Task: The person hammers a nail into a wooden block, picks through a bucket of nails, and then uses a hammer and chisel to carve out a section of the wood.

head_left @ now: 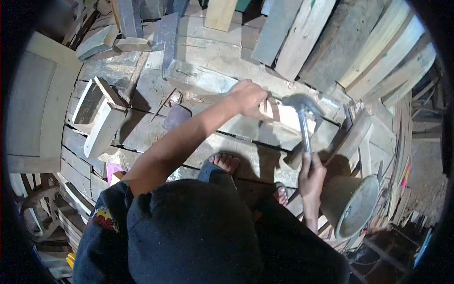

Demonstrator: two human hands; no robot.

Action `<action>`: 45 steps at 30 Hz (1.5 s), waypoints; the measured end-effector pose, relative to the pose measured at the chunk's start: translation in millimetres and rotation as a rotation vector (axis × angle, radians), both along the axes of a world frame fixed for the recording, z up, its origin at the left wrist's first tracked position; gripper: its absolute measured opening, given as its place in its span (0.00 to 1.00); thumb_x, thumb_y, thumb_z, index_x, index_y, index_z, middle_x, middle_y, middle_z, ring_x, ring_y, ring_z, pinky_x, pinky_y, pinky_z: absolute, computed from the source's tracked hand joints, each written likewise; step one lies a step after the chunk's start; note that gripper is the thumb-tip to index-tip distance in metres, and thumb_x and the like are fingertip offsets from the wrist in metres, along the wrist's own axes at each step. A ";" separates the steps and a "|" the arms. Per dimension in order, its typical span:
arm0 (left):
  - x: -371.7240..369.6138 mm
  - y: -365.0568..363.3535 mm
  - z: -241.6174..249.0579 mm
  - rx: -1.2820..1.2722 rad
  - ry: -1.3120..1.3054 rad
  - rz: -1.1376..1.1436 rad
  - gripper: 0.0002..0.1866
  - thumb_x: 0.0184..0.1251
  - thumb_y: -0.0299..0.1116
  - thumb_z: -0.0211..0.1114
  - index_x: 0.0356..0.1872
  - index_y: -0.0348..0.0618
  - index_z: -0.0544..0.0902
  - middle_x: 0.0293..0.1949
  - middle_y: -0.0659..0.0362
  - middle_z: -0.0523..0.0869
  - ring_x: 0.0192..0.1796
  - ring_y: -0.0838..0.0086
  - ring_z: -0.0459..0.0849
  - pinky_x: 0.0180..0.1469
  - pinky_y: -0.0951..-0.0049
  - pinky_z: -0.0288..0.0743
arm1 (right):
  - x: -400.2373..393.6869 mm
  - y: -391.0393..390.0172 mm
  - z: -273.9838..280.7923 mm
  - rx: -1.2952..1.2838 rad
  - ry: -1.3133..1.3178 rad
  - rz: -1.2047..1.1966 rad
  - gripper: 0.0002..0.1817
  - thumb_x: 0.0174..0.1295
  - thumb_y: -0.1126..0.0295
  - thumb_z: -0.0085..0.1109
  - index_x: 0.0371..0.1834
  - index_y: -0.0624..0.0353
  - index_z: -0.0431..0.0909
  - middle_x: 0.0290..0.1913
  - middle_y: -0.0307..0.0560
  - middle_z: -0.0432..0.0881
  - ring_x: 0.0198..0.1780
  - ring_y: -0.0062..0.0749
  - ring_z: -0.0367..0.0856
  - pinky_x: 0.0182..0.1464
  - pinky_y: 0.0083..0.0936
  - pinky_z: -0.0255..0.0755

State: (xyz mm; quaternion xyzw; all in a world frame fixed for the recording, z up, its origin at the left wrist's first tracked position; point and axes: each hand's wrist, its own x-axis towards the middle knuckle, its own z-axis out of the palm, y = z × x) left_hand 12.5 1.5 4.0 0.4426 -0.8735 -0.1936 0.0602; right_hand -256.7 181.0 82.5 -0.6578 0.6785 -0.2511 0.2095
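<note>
Out in front of me, my left hand [250,99] is closed at the left end of a pale, brightly lit piece of wood [287,116]. Its fingertips are partly hidden, so any smaller thing between them cannot be made out. My right hand [312,176] grips a claw hammer [305,128] low on its handle. The hammer's metal head is raised above the right end of the pale wood, apart from my left hand. Behind the left hand lies a long, thick wooden beam [201,78].
Boards [302,42] lean along the far side. A bucket [352,208] stands right of my right hand. At left sits a small wooden assembly [101,118], with a rounded purplish object [178,117] nearer the middle. My feet [225,162] rest on gapped planks.
</note>
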 end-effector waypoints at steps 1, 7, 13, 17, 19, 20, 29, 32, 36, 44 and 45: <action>-3.3 4.2 -6.6 0.008 0.025 -0.009 0.34 0.52 0.62 0.78 0.55 0.48 0.91 0.39 0.48 0.93 0.46 0.51 0.93 0.52 0.51 0.84 | -6.2 -1.4 16.4 0.099 0.053 -0.080 0.19 0.85 0.60 0.55 0.48 0.69 0.83 0.21 0.58 0.73 0.22 0.30 0.71 0.26 0.38 0.67; -0.5 -3.8 -14.9 -0.082 0.055 0.001 0.27 0.44 0.53 0.81 0.45 0.49 0.90 0.35 0.50 0.93 0.43 0.51 0.93 0.48 0.52 0.85 | -27.8 -12.0 64.0 -0.477 -0.543 -0.066 0.31 0.86 0.40 0.42 0.42 0.61 0.71 0.28 0.35 0.69 0.27 0.15 0.67 0.25 0.17 0.56; -1.5 -3.2 -12.7 -0.060 0.085 -0.001 0.25 0.46 0.54 0.79 0.38 0.47 0.90 0.34 0.50 0.93 0.43 0.50 0.92 0.49 0.52 0.84 | 2.9 3.4 -23.9 0.092 0.048 -0.053 0.20 0.84 0.57 0.54 0.51 0.68 0.82 0.28 0.64 0.80 0.27 0.37 0.78 0.36 0.42 0.74; 0.8 -2.8 -3.5 0.016 0.047 0.022 0.26 0.46 0.55 0.80 0.41 0.47 0.90 0.35 0.49 0.93 0.44 0.50 0.92 0.51 0.52 0.83 | 10.3 -0.3 5.7 0.093 -0.047 0.020 0.17 0.83 0.60 0.56 0.48 0.66 0.84 0.28 0.61 0.85 0.30 0.33 0.85 0.35 0.39 0.75; -1.7 -6.2 -2.3 -0.032 0.029 0.004 0.27 0.45 0.54 0.80 0.43 0.47 0.90 0.36 0.49 0.93 0.44 0.49 0.92 0.51 0.52 0.83 | 2.3 0.0 29.7 0.062 -0.202 -0.089 0.17 0.84 0.62 0.54 0.49 0.67 0.83 0.26 0.46 0.77 0.30 0.26 0.74 0.34 0.33 0.71; -0.7 -3.2 -8.2 -0.041 0.020 0.005 0.27 0.45 0.54 0.80 0.44 0.48 0.90 0.36 0.49 0.92 0.44 0.49 0.92 0.50 0.51 0.83 | -2.5 -2.7 47.6 -0.121 -0.169 0.000 0.20 0.88 0.58 0.47 0.41 0.63 0.76 0.31 0.34 0.72 0.31 0.22 0.66 0.35 0.27 0.64; -0.4 -4.7 -9.3 -0.014 0.056 0.010 0.26 0.45 0.51 0.80 0.44 0.50 0.90 0.35 0.49 0.92 0.44 0.51 0.92 0.50 0.52 0.83 | 5.7 3.9 -40.3 -0.041 -0.014 -0.086 0.19 0.84 0.63 0.51 0.41 0.69 0.80 0.25 0.55 0.78 0.28 0.35 0.77 0.35 0.41 0.73; 6.0 -12.9 -1.6 -0.044 0.058 0.018 0.26 0.46 0.51 0.80 0.45 0.48 0.90 0.35 0.49 0.92 0.45 0.50 0.92 0.51 0.52 0.83 | 7.8 2.4 -24.2 0.110 -0.016 -0.029 0.18 0.84 0.62 0.55 0.51 0.69 0.85 0.30 0.64 0.86 0.29 0.40 0.84 0.37 0.45 0.76; -4.6 -6.0 0.4 0.009 -0.068 0.003 0.28 0.46 0.51 0.80 0.46 0.45 0.91 0.38 0.48 0.93 0.48 0.50 0.93 0.54 0.53 0.84 | -14.1 4.2 37.7 -0.072 -0.237 -0.157 0.22 0.84 0.56 0.50 0.41 0.66 0.80 0.27 0.44 0.78 0.29 0.29 0.73 0.35 0.31 0.70; -0.8 -4.8 -11.8 -0.033 -0.024 0.012 0.28 0.45 0.54 0.79 0.45 0.47 0.91 0.38 0.50 0.93 0.47 0.51 0.92 0.55 0.52 0.82 | -19.4 -3.3 -19.7 -0.432 -0.140 -0.056 0.22 0.85 0.57 0.50 0.42 0.69 0.77 0.24 0.47 0.76 0.26 0.32 0.76 0.33 0.31 0.73; -0.4 -4.4 -11.0 -0.028 -0.004 0.013 0.28 0.46 0.55 0.79 0.44 0.46 0.90 0.37 0.50 0.93 0.47 0.50 0.92 0.55 0.51 0.82 | 1.3 -4.9 -31.6 -0.354 -0.007 -0.001 0.20 0.85 0.62 0.53 0.44 0.73 0.79 0.23 0.50 0.78 0.27 0.36 0.78 0.36 0.36 0.77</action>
